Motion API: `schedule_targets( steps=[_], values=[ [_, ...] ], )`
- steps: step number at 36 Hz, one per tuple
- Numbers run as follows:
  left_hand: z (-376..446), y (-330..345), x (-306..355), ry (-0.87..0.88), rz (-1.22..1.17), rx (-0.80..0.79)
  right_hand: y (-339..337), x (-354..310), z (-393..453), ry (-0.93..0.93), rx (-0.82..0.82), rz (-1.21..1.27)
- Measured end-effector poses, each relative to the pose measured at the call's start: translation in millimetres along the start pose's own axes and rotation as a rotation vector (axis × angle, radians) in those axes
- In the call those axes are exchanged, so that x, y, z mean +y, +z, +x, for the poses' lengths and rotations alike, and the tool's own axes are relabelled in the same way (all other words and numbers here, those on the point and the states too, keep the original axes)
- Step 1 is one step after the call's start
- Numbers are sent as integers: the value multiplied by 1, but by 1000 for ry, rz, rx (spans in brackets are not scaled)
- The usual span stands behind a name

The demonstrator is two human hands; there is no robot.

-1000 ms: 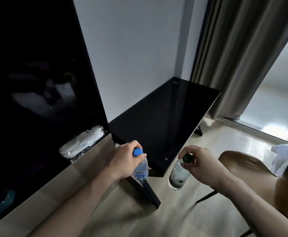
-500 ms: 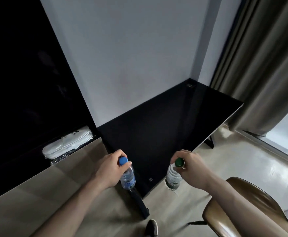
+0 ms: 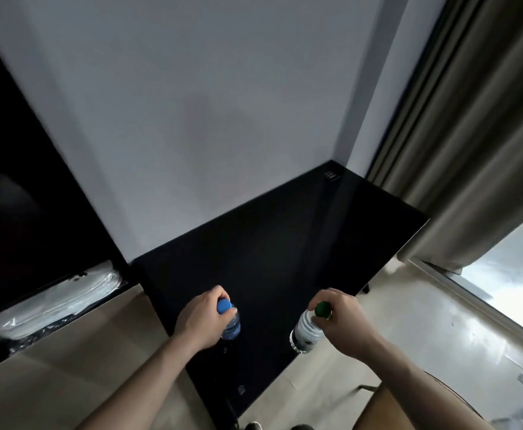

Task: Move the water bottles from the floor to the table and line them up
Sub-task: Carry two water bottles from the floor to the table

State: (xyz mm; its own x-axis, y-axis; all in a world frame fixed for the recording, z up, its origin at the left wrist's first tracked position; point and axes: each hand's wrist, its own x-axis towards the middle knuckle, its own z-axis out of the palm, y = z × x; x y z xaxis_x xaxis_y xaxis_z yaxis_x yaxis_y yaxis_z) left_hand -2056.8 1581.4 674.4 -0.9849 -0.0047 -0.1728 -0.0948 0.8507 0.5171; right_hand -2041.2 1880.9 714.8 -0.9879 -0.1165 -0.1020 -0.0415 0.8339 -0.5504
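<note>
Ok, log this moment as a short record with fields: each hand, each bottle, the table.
left hand: grips the blue-capped bottle by its neck
right hand: grips the green-capped bottle by its neck
bottles: both upright over the near end of the table; contact with it unclear
table: black, glossy, against the wall

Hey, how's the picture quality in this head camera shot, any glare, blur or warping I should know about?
Head view: strong wide-angle warping bends the wall and curtain; bright glare on the floor by the window; the black table reads nearly featureless; edges look motion-smeared; both hands and the blue-capped bottle and green-capped bottle stay fairly sharp.
</note>
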Motion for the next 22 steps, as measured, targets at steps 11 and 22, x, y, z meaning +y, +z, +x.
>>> schedule_targets(
  steps=[11,22],
  values=[
    [55,19,29,-53,-65,-49,-15,34,81,49,-79,-46],
    [127,46,69,-235,-107,35,-32,77,188,-96,-205,-35]
  ],
)
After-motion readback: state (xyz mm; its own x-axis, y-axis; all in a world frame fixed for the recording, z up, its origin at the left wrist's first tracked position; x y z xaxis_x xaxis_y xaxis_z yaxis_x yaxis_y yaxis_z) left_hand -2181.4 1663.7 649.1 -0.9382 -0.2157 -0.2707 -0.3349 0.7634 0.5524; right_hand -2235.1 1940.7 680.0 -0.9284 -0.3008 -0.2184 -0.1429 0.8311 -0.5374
